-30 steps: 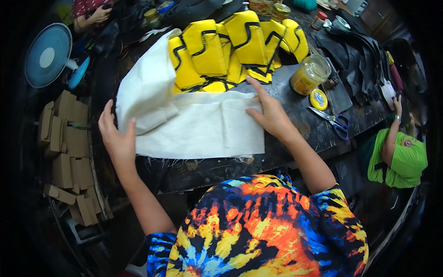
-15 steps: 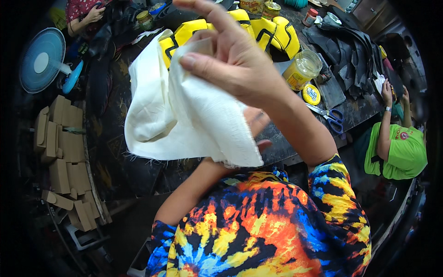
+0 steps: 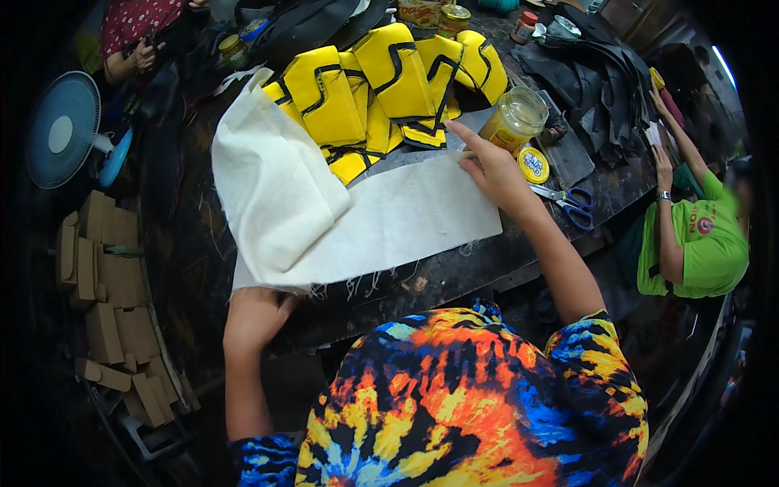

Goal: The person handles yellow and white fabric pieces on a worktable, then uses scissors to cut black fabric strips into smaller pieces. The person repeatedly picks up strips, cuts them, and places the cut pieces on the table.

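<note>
White cloth [image 3: 422, 207] on the dark bench [image 3: 188, 252], centre of frame, beyond the wearer and between the two hands. Flat portion: long axis runs from lower left toward the right, rising slightly; left portion lies folded over in a loose heap reaching upper left. Near edge frayed.

Left hand [image 3: 258, 318]: at the cloth's near left corner, fingers going under the edge; thumb partly visible. Grip cannot be told. Right hand [image 3: 497, 169]: at the far right corner, thumb and forefinger spread wide, forefinger pointing toward the yellow pieces [image 3: 326, 93]. The right hand is nearer the flat end, the left nearer the heap.

Just right of the right hand: glass jar [image 3: 513, 122], yellow lid [image 3: 533, 165], scissors [image 3: 566, 201].

Obscured: left fingertips, right hand's remaining fingers, cloth layers beneath the fold. Person at upper left [image 3: 139, 24] cut off by the frame.
</note>
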The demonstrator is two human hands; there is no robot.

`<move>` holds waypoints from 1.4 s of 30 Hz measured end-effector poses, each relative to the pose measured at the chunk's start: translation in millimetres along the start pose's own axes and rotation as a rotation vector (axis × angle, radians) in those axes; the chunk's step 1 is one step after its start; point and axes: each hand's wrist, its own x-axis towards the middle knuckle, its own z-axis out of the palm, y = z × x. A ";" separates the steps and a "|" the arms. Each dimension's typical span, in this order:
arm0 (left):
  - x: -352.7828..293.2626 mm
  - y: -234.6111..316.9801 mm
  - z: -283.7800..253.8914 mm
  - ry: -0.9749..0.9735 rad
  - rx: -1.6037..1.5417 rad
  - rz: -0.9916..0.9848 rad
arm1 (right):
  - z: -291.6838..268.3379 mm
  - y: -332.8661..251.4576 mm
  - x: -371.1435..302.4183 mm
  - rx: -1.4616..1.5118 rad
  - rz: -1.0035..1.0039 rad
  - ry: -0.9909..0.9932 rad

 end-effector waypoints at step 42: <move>13.2 59.1 18.4 0.763 -0.082 -0.004 | -118.4 -10.2 38.0 -0.850 0.022 -0.079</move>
